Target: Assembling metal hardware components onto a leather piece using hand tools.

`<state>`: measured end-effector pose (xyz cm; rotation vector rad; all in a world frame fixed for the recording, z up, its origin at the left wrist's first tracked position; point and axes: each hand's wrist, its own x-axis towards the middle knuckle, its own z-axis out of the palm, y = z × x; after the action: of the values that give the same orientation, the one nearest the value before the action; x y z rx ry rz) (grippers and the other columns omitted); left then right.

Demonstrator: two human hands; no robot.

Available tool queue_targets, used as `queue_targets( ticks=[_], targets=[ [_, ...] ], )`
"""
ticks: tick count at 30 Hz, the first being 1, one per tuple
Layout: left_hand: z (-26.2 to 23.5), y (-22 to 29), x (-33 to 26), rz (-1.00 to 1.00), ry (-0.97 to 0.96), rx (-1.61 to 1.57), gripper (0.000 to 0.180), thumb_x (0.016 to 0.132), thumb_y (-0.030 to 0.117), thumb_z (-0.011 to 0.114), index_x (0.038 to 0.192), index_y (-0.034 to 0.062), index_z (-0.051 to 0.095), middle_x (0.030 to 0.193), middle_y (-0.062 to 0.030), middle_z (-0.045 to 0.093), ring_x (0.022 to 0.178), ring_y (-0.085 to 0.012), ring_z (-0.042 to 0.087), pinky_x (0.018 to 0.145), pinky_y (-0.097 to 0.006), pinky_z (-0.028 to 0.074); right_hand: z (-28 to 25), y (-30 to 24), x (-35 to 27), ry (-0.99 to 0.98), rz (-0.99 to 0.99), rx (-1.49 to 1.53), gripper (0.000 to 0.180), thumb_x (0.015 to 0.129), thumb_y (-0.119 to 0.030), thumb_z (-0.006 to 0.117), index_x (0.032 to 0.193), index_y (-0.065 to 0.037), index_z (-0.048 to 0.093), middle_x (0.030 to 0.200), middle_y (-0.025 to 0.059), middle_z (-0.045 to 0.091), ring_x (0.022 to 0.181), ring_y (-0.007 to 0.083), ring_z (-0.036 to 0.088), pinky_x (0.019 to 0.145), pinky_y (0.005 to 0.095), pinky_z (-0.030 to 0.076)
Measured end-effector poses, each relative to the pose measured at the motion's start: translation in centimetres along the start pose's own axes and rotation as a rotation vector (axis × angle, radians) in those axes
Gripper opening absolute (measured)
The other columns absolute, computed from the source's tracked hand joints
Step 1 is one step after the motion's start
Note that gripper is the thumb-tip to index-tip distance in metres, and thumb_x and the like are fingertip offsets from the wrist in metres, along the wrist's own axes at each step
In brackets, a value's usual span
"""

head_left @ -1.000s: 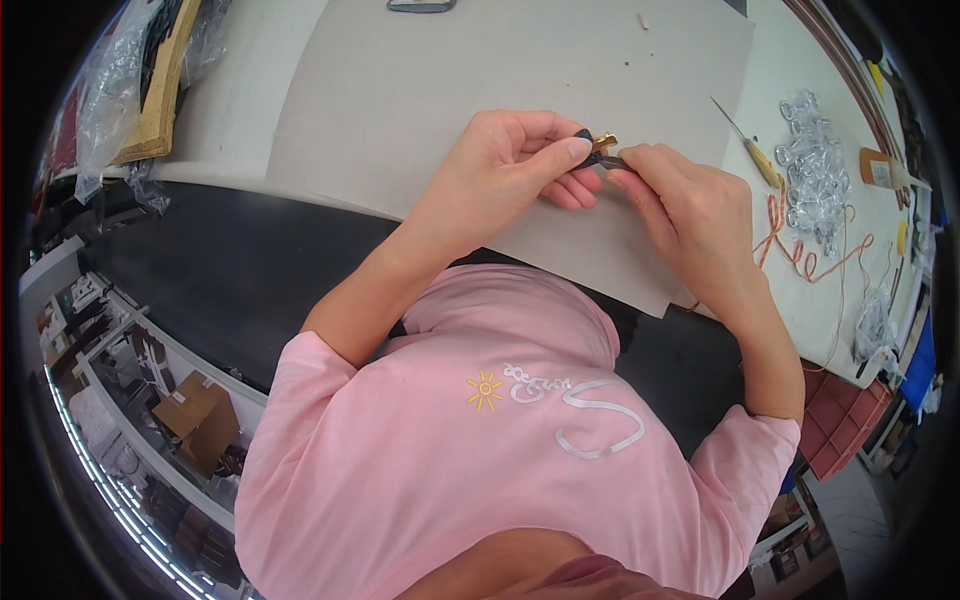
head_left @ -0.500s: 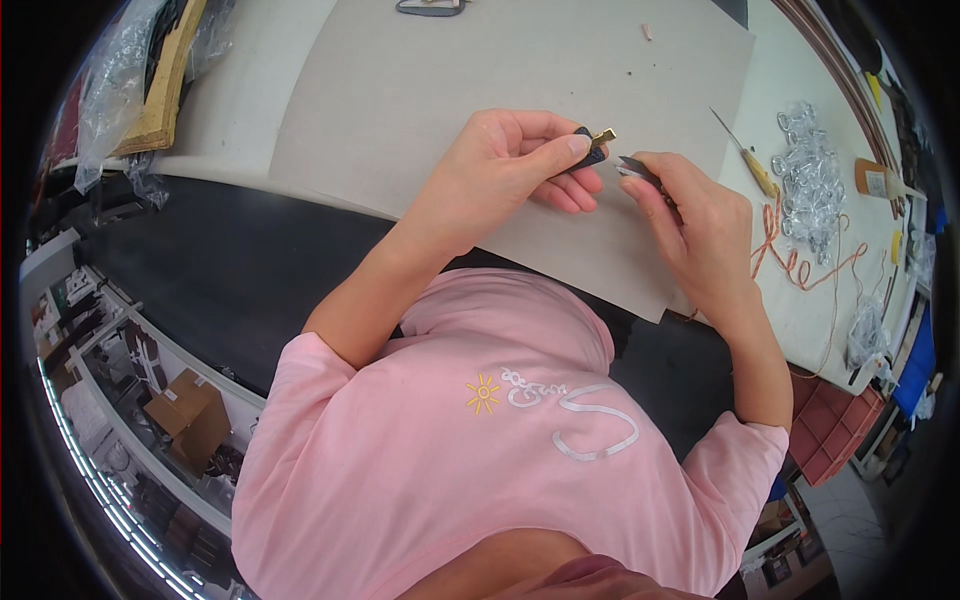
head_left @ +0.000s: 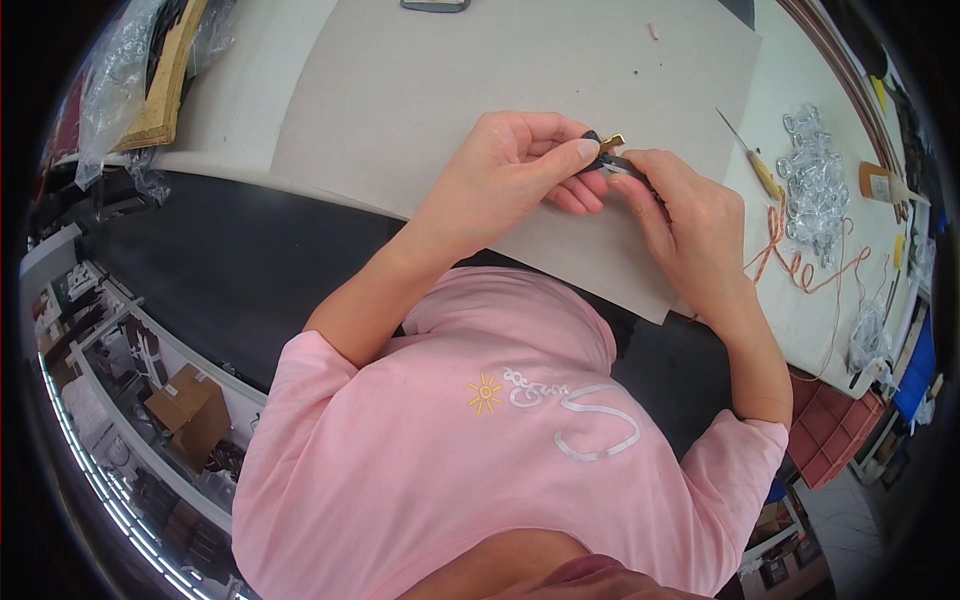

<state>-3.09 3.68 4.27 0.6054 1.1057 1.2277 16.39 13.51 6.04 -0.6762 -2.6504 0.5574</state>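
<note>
Your left hand (head_left: 510,175) has its fingers curled tight, thumb and fingertips pinching a small dark piece with a brass end (head_left: 603,148) above the grey card sheet (head_left: 420,90). Your right hand (head_left: 685,225) meets it from the other side, fingers closed on a thin dark tool (head_left: 625,165) whose tip touches the piece. A yellow-handled awl (head_left: 757,165) lies to your right on the table (head_left: 810,300), near a pile of clear bagged metal rings (head_left: 815,185) and an orange cord (head_left: 800,265)

Two hands (head_left: 600,190), one screwdriver (head_left: 752,160)
</note>
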Motion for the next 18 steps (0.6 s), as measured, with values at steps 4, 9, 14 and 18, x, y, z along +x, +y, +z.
queue_targets(
  ticks=[4,9,14,18],
  targets=[
    [-0.25,0.04,0.09,0.007,-0.012,0.005,0.027,0.106,0.019,0.062,0.115,-0.0055,0.071,0.091,-0.0117,0.075,0.079,-0.0150,0.073,0.076,-0.027,0.061,-0.04,-0.09,0.30,-0.026,0.020,0.010,0.013,0.096,-0.021,0.071,0.101,-0.009,0.068,0.081,0.0061,0.067,0.061,0.0269,0.064,0.053,0.0378,0.046],
    [-0.18,-0.07,0.12,0.004,-0.017,0.014,0.027,0.106,0.019,0.062,0.114,-0.0054,0.071,0.090,-0.0112,0.075,0.078,-0.0144,0.073,0.075,-0.026,0.061,-0.24,0.05,0.35,-0.087,0.069,0.056,0.014,0.097,-0.022,0.071,0.097,-0.009,0.066,0.078,0.0063,0.066,0.060,0.0275,0.062,0.053,0.0393,0.045],
    [-0.07,0.03,-0.02,-0.016,-0.023,0.017,0.027,0.106,0.019,0.062,0.114,-0.0054,0.071,0.089,-0.0113,0.075,0.077,-0.0139,0.072,0.074,-0.026,0.060,0.22,0.31,-0.07,-0.035,-0.039,-0.020,0.016,0.096,-0.022,0.072,0.091,-0.010,0.064,0.074,0.0047,0.063,0.057,0.0248,0.061,0.051,0.0376,0.044],
    [0.14,-0.08,-0.05,-0.014,-0.011,0.040,0.027,0.106,0.019,0.063,0.113,-0.0057,0.071,0.089,-0.0112,0.075,0.076,-0.0137,0.072,0.073,-0.026,0.060,0.41,0.46,-0.41,0.017,-0.087,-0.081,0.016,0.094,-0.023,0.074,0.090,-0.011,0.064,0.072,0.0037,0.062,0.054,0.0231,0.059,0.050,0.0363,0.043]
  ],
)
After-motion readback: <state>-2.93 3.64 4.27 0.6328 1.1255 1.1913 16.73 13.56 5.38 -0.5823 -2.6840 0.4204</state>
